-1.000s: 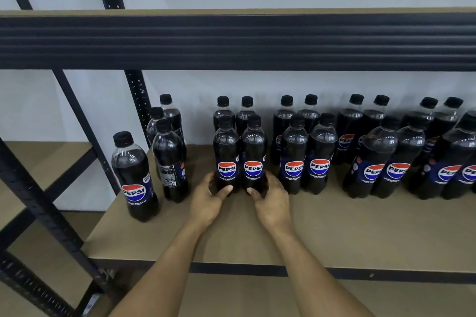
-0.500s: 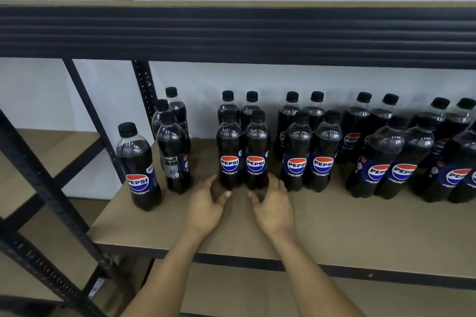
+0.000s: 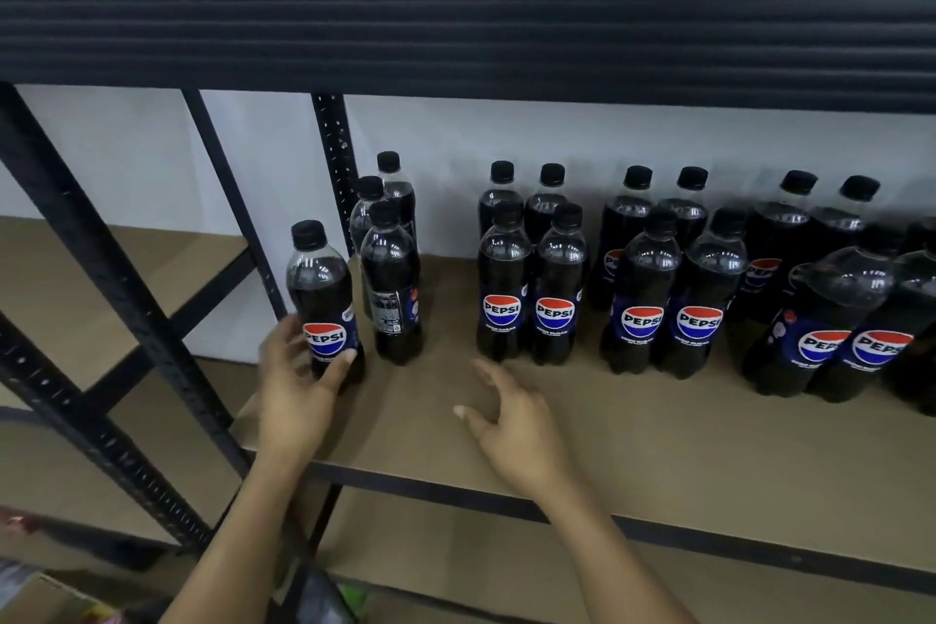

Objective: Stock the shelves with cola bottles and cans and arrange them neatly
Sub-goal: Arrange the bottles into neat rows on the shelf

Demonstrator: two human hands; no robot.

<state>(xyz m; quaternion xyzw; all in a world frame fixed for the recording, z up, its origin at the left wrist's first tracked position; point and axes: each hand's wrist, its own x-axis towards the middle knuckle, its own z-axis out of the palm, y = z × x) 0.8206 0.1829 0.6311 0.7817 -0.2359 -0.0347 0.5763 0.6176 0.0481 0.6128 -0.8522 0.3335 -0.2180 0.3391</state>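
My left hand (image 3: pixel 296 385) grips the lone clear plastic cola bottle (image 3: pixel 319 279) with a black cap at centre-left, probably to draw it into line. My right hand (image 3: pixel 516 426) hovers open and empty over the brown shelf board (image 3: pixel 658 446). Sixteen bottles counted, mostly in two-by-two blocks, with more cut off at right. No cans in view.

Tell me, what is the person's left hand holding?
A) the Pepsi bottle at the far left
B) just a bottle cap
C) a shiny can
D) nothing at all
A: the left hand curls its thumb and fingers round the lower part of the far-left Pepsi bottle, while the right hand is open and holds nothing.
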